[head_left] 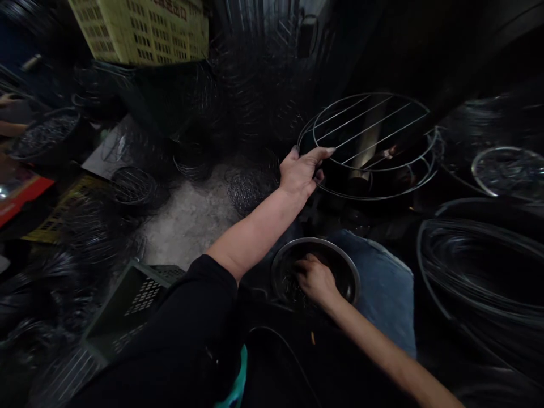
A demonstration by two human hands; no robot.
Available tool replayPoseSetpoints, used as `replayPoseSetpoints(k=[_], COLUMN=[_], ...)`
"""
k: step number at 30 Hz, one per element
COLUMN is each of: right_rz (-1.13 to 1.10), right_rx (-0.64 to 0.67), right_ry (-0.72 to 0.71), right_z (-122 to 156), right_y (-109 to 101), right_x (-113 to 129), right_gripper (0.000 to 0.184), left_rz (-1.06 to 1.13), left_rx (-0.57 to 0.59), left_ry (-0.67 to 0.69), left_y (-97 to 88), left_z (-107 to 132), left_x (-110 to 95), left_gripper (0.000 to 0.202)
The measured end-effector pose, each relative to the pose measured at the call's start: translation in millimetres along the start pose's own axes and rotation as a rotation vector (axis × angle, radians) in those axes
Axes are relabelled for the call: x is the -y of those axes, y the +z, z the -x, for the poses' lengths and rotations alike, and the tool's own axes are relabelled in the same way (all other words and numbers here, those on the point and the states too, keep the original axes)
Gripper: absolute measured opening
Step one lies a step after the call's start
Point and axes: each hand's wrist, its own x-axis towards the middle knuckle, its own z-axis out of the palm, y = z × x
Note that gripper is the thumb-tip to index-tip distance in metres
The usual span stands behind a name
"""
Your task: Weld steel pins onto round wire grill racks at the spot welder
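With thumb and fingers, my left hand (301, 170) grips the near left rim of a round wire rack (369, 165), a hoop crossed by parallel rods with a second ring below. A dark bar and a pale metal cylinder (369, 136) show at the rack. My right hand (317, 277) reaches into a metal bowl (355, 266) resting in my lap. Its fingers are curled over small dark pieces in the bowl; blur and shadow hide what they pinch, if anything.
Coiled wire (480, 266) lies at the right, near another wire ring (505, 170). A yellow crate (144, 34) stands on a dark bin at the back. A green crate (140, 300) is at lower left. Wire racks and a tub (46, 136) fill the left; another person's arm (12, 127) shows there.
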Motion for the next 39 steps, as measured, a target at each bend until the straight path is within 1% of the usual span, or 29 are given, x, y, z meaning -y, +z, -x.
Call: replayPoseSetpoints(k=[2,4,6,7,9,10,11,13,16,19,20,21,23,24,26,27,29,31,33,35,37,39], right_rz=[-0.128,-0.362,-0.622,-0.74,-0.943,-1.025,-1.094,-1.177,-1.225,-1.28,-1.276,-1.245,-1.131,-1.062,-0.974,-0.946,-0.912,-0.886,-0.837,-0.719,-0.562,-0.506], right_rx=[-0.044,-0.118,-0.161,-0.161,-0.15,-0.157,-0.194,-0.334,-0.56,-0.683,-0.715,-0.746,-0.789,-0.782,-0.696,-0.663,-0.651,-0.717,-0.794,-0.861,-0.935,-0.988], right_ry=[-0.031,-0.042,0.018,0.071,0.181,0.213,0.225,0.196,0.073,-0.065,-0.083,-0.071,0.05,0.143,0.31,0.349,0.338,0.246,0.137,0.04,-0.015,-0.024], right_z=[1,6,15,21,33,38,43,46,39,29,27,25,26,27,29,30,29,24,15,3,-10,-23], right_y=[-2,-6,-11,-15,-23,-29,-36,-53,-87,-116,-121,-123,-116,-110,-95,-90,-88,-102,-125,-150,-167,-173], right_x=[-10,-25,-40,-47,-60,-65,-69,-72,-63,-52,-52,-55,-71,-82,-104,-113,-119,-109,-88,-65,-47,-36], right_gripper=[0.033,0.026,0.016,0.017,0.032,0.04,0.045,0.048,0.044,0.042,0.042,0.042,0.043,0.044,0.044,0.044,0.043,0.042,0.041,0.036,0.032,0.031], left_rz=[0.012,-0.009,-0.034,-0.039,-0.034,-0.029,-0.023,-0.012,0.002,0.001,-0.002,-0.006,-0.014,-0.018,-0.021,-0.024,-0.036,-0.048,-0.055,-0.058,-0.064,-0.063], left_rx=[-0.009,-0.003,0.011,0.016,0.023,0.026,0.031,0.045,0.062,0.063,0.063,0.062,0.069,0.074,0.076,0.076,0.081,0.094,0.098,0.099,0.102,0.09], left_ry=[-0.003,0.016,0.036,0.036,0.029,0.023,0.021,0.029,0.054,0.085,0.095,0.106,0.122,0.128,0.135,0.137,0.141,0.149,0.155,0.159,0.162,0.169], left_y=[-2.0,-4.3,-6.2,-6.9,-7.9,-8.3,-8.5,-8.4,-6.3,-3.4,-2.8,-2.5,-2.7,-3.1,-3.8,-4.1,-3.9,-3.3,-2.5,-1.9,-1.6,-1.7], left_z=[5,7,7,6,4,3,2,0,1,4,5,6,6,5,3,2,0,1,2,5,8,8], left_x=[-2,-4,-5,-5,-4,-4,-3,-2,0,0,-1,-2,-6,-7,-10,-11,-10,-9,-7,-6,-6,-7], left_gripper=[0.07,0.071,0.07,0.068,0.065,0.064,0.063,0.061,0.057,0.053,0.052,0.051,0.049,0.049,0.049,0.05,0.051,0.051,0.051,0.052,0.052,0.053])
